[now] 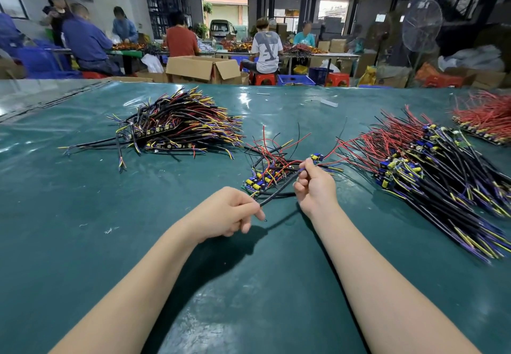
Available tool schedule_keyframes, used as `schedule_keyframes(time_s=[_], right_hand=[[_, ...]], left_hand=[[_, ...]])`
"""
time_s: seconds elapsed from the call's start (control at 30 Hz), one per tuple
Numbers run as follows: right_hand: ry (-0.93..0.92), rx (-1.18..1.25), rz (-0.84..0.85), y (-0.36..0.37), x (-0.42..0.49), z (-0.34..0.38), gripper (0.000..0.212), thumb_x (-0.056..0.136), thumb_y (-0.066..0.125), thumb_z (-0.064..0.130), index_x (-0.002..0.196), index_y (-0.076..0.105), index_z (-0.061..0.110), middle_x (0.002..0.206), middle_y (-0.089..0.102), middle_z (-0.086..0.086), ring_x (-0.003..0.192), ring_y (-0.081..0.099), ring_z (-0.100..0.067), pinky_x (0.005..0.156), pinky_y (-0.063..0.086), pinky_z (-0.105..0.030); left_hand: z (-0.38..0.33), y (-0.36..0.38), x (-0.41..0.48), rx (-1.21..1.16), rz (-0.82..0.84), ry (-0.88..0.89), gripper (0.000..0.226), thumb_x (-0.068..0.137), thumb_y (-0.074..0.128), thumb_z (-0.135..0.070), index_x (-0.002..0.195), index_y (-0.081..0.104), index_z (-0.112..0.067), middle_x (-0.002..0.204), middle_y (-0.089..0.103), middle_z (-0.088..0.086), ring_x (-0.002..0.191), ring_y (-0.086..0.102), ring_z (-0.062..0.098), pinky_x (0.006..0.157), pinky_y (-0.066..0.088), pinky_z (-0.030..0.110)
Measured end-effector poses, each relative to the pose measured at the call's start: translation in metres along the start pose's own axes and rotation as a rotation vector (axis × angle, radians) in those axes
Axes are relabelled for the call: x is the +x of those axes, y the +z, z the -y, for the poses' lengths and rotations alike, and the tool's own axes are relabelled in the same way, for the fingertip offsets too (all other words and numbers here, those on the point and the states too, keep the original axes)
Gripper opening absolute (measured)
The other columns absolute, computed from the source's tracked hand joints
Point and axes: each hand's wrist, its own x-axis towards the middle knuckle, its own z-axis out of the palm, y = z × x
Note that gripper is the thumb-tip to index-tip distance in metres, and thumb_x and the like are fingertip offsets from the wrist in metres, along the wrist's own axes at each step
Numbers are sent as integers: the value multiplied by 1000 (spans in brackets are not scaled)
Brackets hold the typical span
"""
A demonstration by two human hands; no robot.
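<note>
1. Black cable (279, 187) mid-frame, just above the table (83, 215); left hand (226, 211) pinches its free end, right hand (315, 187) grips it near the blue board (317, 157).
2. Neat pile (179, 126) upper left looks done; big pile (428, 171) at right not yet worked, so probably plenty left.

Factory floor, a wire-harness or electronics assembly workshop. Big workbench with a green mat (116, 243), bulk piles on it: black-yellow wire pile (179, 124), red-black wire pile (431, 165) with small circuit boards, red wire pile (486, 118). Left hand (229, 211) and right hand (313, 187) hold a black cable (279, 191), so the work is manual. Behind, seated workers (265, 49) on red stools (265, 79) at long tables heaped with similar wires. Open cardboard box (201, 70), blue crates (296, 79), stacked cartons (331, 46), pedestal fan (421, 25). Bare dark ceiling beams, open bay door with a van (221, 28) outside.
</note>
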Motion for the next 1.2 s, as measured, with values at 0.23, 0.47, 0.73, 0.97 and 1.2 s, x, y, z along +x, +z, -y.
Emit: schedule_keyframes(time_s=[0.23, 0.47, 0.73, 0.97, 1.2], right_hand=[[102, 45, 60, 3, -2, -4, 32, 97, 46, 15, 65, 49, 7, 31, 37, 8, 24, 28, -2, 28, 24, -10], [109, 124, 20, -2, 6, -1, 33, 97, 45, 18, 65, 46, 9, 31, 38, 8, 24, 29, -2, 28, 24, -11], [140, 108, 42, -4, 9, 0, 32, 96, 47, 20, 66, 49, 8, 32, 40, 6, 25, 31, -2, 28, 26, -11], [110, 89, 35, -2, 7, 0, 31, 96, 49, 18, 66, 51, 8, 32, 41, 7, 24, 31, -2, 30, 28, -11], [90, 72, 46, -1, 6, -1, 31, 96, 49, 19, 66, 50, 9, 33, 41, 8, 25, 30, -2, 30, 27, -10]], left_hand=[[-8, -1, -6, -376, 203, 142, 20, 84, 49, -22, 77, 60, -7, 39, 40, -9, 30, 22, -2, 33, 21, 9], [-7, 10, -1, -503, 51, -2, 24, 93, 46, -13, 75, 63, -9, 43, 47, -8, 31, 31, -2, 32, 26, 8], [-6, 11, 0, -677, -8, -108, 21, 65, 61, -24, 50, 70, -13, 42, 41, -9, 31, 27, -1, 31, 23, 7], [-8, 16, 0, -626, 78, 34, 26, 70, 56, -22, 51, 70, -10, 40, 46, -7, 29, 31, -2, 33, 26, 8], [-10, 16, -3, -599, 64, 83, 26, 73, 55, -21, 55, 71, -12, 36, 42, -8, 26, 30, -3, 29, 24, 9]])
